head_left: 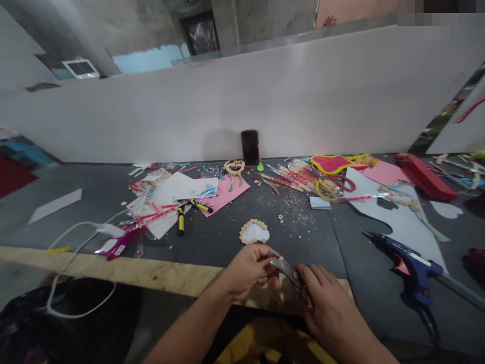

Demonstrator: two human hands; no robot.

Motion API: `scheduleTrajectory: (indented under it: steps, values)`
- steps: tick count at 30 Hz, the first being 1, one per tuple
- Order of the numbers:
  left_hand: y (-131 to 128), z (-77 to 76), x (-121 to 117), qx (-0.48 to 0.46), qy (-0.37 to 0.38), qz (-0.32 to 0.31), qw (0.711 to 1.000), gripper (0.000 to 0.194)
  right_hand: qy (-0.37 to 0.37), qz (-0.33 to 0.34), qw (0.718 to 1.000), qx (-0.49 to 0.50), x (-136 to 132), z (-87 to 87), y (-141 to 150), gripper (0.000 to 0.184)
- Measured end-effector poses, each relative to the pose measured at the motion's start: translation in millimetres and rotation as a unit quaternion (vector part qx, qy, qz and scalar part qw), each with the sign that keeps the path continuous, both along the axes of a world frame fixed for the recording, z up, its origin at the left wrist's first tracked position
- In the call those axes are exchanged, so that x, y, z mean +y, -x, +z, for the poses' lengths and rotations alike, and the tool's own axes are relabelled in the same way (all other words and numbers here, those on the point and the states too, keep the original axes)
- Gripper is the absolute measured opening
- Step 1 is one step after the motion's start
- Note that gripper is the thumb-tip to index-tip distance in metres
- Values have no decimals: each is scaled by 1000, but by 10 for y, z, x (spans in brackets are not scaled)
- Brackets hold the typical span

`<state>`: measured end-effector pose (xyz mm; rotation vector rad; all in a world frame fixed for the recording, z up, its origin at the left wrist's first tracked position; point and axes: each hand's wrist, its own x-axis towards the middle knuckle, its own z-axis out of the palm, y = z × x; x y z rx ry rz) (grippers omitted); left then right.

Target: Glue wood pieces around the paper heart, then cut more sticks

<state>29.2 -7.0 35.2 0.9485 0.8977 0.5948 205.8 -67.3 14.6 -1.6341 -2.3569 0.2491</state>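
Observation:
Over the front edge of the table, my left hand (252,270) pinches a small pale piece (281,259), too small to make out well. My right hand (322,288) is wrapped round metal cutters (288,272) with a bit of red at the handle. Their blades are close against my left fingertips, at the pale piece. Just beyond my hands lies a white paper shape (254,233), its rim partly lined with small tan bits (245,226). A little pile of similar bits (281,219) sits to its right.
A blue glue gun (411,263) lies at the right on white paper (373,197). Red-wrapped sticks (290,178) and a red stapler-like object (426,177) are behind. A phone (250,146) leans on the partition (242,96). Left are yellow-black tools (181,222), pink paper (231,194) and a white cable (56,283).

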Motion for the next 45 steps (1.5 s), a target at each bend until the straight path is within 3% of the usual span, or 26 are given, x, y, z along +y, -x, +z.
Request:
scheduleTrajectory:
  steps: [3, 6, 10, 12, 18, 21, 25, 30, 38, 42, 45]
  values:
    - [-14, -13, 3, -3, -17, 19, 1000, 31, 16, -13, 1000, -9, 33, 34, -7, 44]
    - [-33, -17, -20, 28, -83, 47, 995, 27, 21, -29, 999, -9, 50, 56, -6, 44]
    - [-67, -7, -80, 116, -176, 108, 971, 9, 13, -46, 999, -20, 33, 42, -6, 47]
    - [-82, 13, -96, 157, -196, 123, 960, 10, 3, -44, 999, -26, 23, 27, -13, 51]
    - [-58, 77, -39, 90, -99, 49, 990, 10, -15, -32, 999, -27, 12, 4, -36, 55]
    - [-34, 52, -11, 51, -90, 22, 994, 12, -11, -22, 999, -26, 7, 9, -32, 55]
    - [-45, -10, -20, 43, -81, 29, 995, 14, 15, -24, 999, -38, 23, 35, -22, 47]
    - [-74, -29, -44, 92, -137, 78, 983, 10, 12, -33, 998, -58, 60, 47, -20, 48]
    - [8, -79, 30, -55, 33, -33, 997, 25, 12, -11, 999, -29, 12, 67, -44, 54]
    - [35, -140, 62, -69, 44, -67, 994, 29, 47, -9, 998, -31, 11, 85, -43, 49]
    - [-1, -171, 56, -62, 19, -42, 997, 28, 78, -20, 996, -41, 37, 99, -38, 44]
